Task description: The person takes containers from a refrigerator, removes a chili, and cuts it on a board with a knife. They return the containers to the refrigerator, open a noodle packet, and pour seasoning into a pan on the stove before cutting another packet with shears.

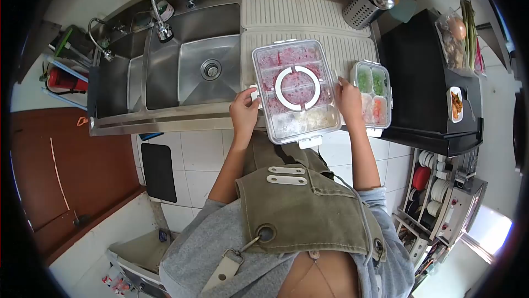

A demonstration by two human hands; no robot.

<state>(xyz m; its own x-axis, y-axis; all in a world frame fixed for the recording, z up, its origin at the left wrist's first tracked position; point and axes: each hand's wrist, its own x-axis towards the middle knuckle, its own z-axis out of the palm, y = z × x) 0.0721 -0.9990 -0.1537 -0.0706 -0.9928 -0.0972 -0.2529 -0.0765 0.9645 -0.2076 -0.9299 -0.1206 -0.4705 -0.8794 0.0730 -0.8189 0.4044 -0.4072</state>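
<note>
A large clear food container with a lid and a white ring handle is between my hands. Its compartments hold reddish-purple food, with pale, whitish food in the front one. My left hand pinches its left side by a white side latch. On the opposite side, my right hand grips the edge, its fingertips partly hidden. The front end, with a hanging white latch, reaches past the counter's edge. Beside my right hand sits a smaller clear container with green, pinkish and orange-red food in sections.
Left of the container is a steel double sink with a curved faucet. Ribbed drying mats and a utensil holder stand behind. On the black surface at right are a small white dish and bagged vegetables.
</note>
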